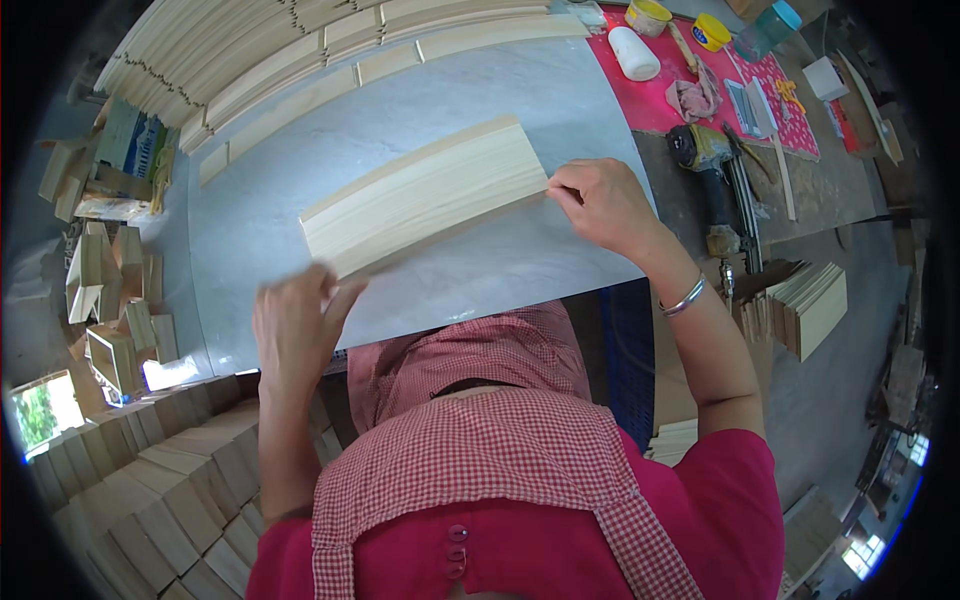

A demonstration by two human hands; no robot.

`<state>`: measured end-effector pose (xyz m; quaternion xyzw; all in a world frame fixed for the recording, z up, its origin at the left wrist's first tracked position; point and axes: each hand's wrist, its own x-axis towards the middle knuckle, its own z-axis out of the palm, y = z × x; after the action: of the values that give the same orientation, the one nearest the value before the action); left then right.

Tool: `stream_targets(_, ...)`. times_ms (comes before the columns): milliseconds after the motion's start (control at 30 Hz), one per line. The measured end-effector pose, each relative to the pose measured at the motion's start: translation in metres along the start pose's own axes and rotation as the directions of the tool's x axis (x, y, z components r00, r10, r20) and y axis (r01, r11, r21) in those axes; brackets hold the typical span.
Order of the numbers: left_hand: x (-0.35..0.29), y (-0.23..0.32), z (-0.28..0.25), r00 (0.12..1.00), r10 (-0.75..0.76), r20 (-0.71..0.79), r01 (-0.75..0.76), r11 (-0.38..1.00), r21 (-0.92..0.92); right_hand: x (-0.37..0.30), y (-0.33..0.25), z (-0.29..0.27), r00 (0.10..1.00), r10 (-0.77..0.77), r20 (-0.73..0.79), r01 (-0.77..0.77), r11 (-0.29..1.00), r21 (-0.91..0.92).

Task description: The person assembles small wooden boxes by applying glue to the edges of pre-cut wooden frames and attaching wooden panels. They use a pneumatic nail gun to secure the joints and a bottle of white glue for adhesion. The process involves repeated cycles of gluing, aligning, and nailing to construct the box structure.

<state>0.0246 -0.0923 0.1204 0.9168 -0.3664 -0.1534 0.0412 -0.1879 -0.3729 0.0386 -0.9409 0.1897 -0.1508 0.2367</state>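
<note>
A pale wooden board (425, 195), or a thin stack of them, lies slantwise on the grey tabletop (470, 90) in front of me. My right hand (605, 205) is closed, thumb and fingers pinched together at the board's near right corner. At the near left corner is my left hand (300, 320), its fingers bent and smeared by motion. The thumb of that hand points toward the board's edge. Whether the left fingers grip the board, I cannot make out.
Stacked wooden slats (230, 50) line the table's far edge. On the right lie a nail gun (705, 170), a white bottle (633, 53), a rag (695, 95) and yellow tubs. Wooden pieces (150, 510) are piled at lower left; more boards (810, 310) stand at right.
</note>
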Motion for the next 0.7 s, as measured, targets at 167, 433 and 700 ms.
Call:
stream_targets(167,0.068,0.066,0.032,0.658,0.614,-0.435,-0.662,0.748,0.055,0.006,-0.006,-0.002,1.0,-0.025,-0.003,0.026,0.998,0.049)
stream_targets(433,0.114,0.088,0.079,0.715,0.63,-0.303,-0.688,0.711,-0.144,0.005,-0.007,-0.002,1.0,0.001,-0.002,-0.001,0.999,0.037)
stream_targets(700,0.112,0.082,0.082,0.701,0.616,-0.36,-0.692,0.71,-0.132,-0.05,0.071,-0.047,0.87,0.114,-0.48,-0.318,0.874,-0.368)
